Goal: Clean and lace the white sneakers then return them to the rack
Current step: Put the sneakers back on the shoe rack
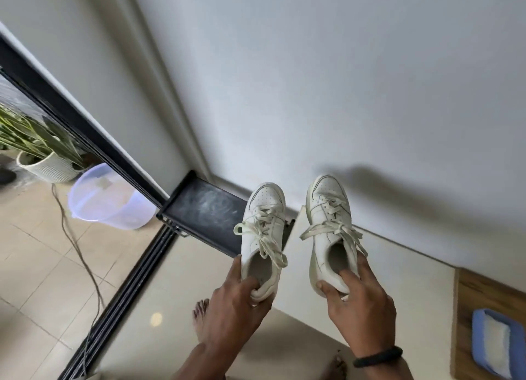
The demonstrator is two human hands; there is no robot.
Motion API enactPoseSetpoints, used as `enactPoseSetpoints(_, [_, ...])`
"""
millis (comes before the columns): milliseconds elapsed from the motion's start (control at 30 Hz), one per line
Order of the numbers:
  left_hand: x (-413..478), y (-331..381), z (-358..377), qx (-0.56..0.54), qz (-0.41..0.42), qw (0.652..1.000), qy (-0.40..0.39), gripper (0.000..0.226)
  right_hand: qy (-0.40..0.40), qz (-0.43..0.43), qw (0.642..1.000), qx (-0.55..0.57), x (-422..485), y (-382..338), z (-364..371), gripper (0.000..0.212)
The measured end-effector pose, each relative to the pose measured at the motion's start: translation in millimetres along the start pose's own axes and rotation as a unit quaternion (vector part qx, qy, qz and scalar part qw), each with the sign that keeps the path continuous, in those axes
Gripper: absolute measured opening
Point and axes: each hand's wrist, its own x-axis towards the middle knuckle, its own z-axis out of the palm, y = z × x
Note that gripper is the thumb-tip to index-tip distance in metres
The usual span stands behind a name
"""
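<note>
Bucket [111,200] and potted plant [48,163] left of rack [205,214] behind sneakers [264,226]

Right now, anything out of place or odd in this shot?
Black metal rack shelf carries a whitish dusty smear. Laces on the left white sneaker and right white sneaker hang loose, ends dangling.

L hand [236,308] grips L sneaker [264,200], R hand [361,308] R sneaker [327,194]

Far left, a potted plant [42,163] stands beside a pale bucket [111,200]; near right, a blue tray [495,348] lies on a wooden board [466,302].
</note>
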Motion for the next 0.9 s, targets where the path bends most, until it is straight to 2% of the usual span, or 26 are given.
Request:
enactPoseSetpoints(300, [70, -147, -102, 0.028, 0.061, 0.997, -0.027, 0.031, 0.026, 0.071, 0.997, 0.011, 28, -159, 69, 0.036])
enactPoseSetpoints(500, [123, -210, -137, 0.050, 0.086, 0.994, -0.043, 0.036, 0.002, 0.112, 0.993, 0.021, 47, -236, 107, 0.035])
enactPoseSetpoints(667, [153, -240, -113, 0.046, 0.089, 0.994, -0.053, 0.035, -0.026, 0.139, 0.990, 0.018, 68, -258, 152, 0.033])
enactPoseSetpoints(900, [187, -306, -27, 0.018, 0.072, 0.991, -0.108, 0.031, -0.057, 0.192, 0.979, 0.043, 94, -254, 256, 0.032])
